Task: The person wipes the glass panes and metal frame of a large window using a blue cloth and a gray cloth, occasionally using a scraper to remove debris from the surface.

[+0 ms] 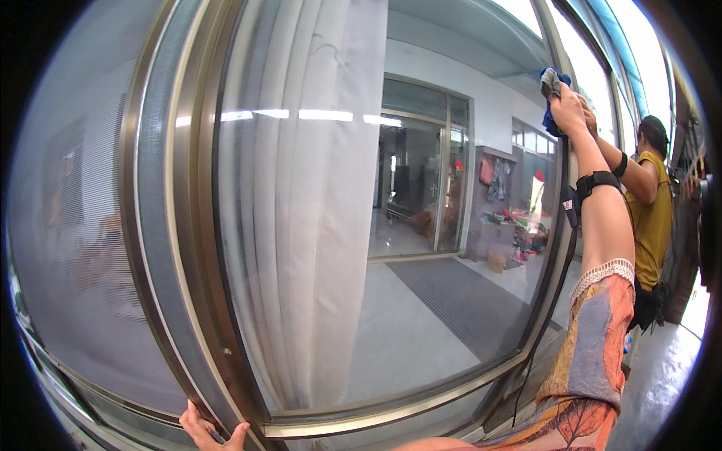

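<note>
My right hand [566, 111] is raised at the upper right, closed on a blue and grey cloth [550, 84] that touches the glass near the right edge of the window frame. A large glass pane [428, 315] fills the middle, with a pale curtain [316, 225] behind it. At the bottom left, my left hand [211, 431] grips the upright metal frame edge [217, 389], its thumb on one side and fingers on the other. A black strap with a small device [586, 189] is around my right forearm.
A co-worker in a yellow top [651, 225] stands close at the right, an arm raised beside mine. A black cable [555, 299] hangs from the strapped device. Through the glass show a dark mat [445, 299], a cabinet [493, 237] with clothes and a doorway.
</note>
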`<state>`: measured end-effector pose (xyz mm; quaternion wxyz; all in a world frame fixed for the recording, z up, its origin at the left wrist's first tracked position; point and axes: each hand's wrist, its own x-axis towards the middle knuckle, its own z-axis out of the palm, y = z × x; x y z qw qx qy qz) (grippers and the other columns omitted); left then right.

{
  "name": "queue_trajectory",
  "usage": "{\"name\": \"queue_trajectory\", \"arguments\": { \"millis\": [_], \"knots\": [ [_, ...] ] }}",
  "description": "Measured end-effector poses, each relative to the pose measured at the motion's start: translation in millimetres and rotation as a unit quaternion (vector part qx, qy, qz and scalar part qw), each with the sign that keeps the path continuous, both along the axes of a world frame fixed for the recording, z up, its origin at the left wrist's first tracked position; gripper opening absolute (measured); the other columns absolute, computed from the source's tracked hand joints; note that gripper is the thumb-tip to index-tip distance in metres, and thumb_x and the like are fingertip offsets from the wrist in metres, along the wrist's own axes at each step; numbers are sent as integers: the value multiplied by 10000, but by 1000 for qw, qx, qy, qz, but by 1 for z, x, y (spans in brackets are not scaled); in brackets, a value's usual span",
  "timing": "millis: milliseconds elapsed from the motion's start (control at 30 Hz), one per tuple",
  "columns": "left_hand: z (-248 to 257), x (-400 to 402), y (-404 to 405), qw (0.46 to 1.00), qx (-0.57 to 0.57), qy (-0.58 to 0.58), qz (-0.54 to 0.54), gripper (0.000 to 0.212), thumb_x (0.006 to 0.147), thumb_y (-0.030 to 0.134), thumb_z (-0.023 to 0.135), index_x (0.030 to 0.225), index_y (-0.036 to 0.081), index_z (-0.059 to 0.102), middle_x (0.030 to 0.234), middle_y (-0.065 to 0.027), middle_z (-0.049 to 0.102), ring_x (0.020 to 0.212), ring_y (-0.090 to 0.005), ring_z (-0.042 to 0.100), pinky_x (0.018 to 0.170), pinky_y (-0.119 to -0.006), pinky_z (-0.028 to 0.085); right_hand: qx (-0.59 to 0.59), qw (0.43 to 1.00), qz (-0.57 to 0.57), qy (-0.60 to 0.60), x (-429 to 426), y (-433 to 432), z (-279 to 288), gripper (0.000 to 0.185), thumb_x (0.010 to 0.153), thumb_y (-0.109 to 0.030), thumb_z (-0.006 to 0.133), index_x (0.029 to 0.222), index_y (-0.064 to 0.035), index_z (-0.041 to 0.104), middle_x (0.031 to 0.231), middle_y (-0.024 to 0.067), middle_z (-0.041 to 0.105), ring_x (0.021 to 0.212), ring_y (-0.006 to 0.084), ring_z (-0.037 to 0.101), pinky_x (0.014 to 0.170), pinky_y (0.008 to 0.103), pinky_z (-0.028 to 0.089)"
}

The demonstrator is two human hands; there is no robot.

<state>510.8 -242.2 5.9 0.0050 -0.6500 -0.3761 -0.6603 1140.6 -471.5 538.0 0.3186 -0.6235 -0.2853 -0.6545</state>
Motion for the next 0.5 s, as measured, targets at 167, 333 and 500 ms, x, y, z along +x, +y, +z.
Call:
{"name": "queue_trajectory", "arguments": {
  "millis": [167,333,500],
  "knots": [
    [-1,0,5,1000,8,2,-9,956,565,209,908,1350,-2,403,1060,-98,414,717,-179,395,671,-316,400,102,981,58,153,6,5,50,418,895,-312,505,1238,-74,525,1176,248,587,1132,394,540,946,440,422],
    [-12,-3,9,999,-21,-25,-28,965,557,197,911,1352,-1,400,1087,-93,398,691,-151,372,634,-284,387,171,972,90,135,-46,41,92,433,884,-378,460,1221,-135,582,1184,196,606,1148,351,551,953,428,437],
    [-10,0,6,998,-11,-32,-59,967,554,174,914,1352,-1,398,1115,-92,390,690,-143,370,631,-271,389,47,971,144,-186,-150,100,167,442,845,-241,443,1258,-118,542,1186,217,593,1128,399,533,967,433,411]
  ]
}}
